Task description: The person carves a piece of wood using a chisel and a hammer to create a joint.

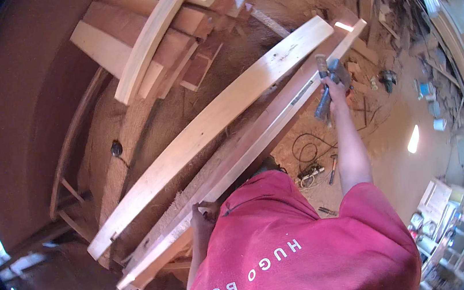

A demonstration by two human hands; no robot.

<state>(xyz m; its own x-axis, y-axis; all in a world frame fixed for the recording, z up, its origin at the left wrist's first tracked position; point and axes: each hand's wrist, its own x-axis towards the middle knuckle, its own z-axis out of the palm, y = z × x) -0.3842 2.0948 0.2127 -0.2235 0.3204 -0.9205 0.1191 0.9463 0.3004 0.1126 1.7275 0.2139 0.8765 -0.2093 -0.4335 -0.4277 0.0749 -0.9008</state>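
Diagonally in front of me lies a long pale wooden beam (254,140), with a narrow dark slot in its edge near the far end. My left hand (203,213) is closed on this beam's near edge, its fingers partly in shadow. Farther along the beam, my right hand (337,92) is closed round a blue-grey hand tool (322,105) with a brown cylindrical end. A dark blocky part shows beside that hand; I cannot tell whether it belongs to the same tool. A wide, slightly curved plank (207,129) runs alongside the beam on its far side.
Stacked boards (159,44) stand at the upper left. A rough timber (128,152) carries a small black object (116,148). On the floor at right are a looped cable with a power strip (312,175), a hammer (333,169) and a dark power tool (388,80). Scrap wood lines the far right.
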